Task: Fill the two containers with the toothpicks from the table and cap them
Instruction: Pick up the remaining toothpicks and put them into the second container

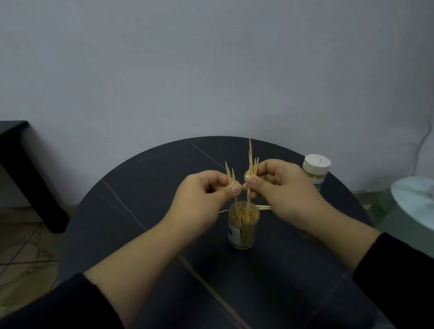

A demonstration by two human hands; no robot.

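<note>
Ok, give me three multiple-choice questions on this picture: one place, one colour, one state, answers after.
1. Where does the capped container stand? A. beyond the right hand, by the table edge; B. on the floor; C. on a shelf.
2. What colour is its cap? A. red; B. white; C. black.
3. What state is the middle container in? A. capped; B. tipped over; C. uncapped, upright, holding toothpicks.
Answers: 1 A, it shows just past that hand; 2 B, the lid is plainly white; 3 C, its mouth is open, sticks inside.
</note>
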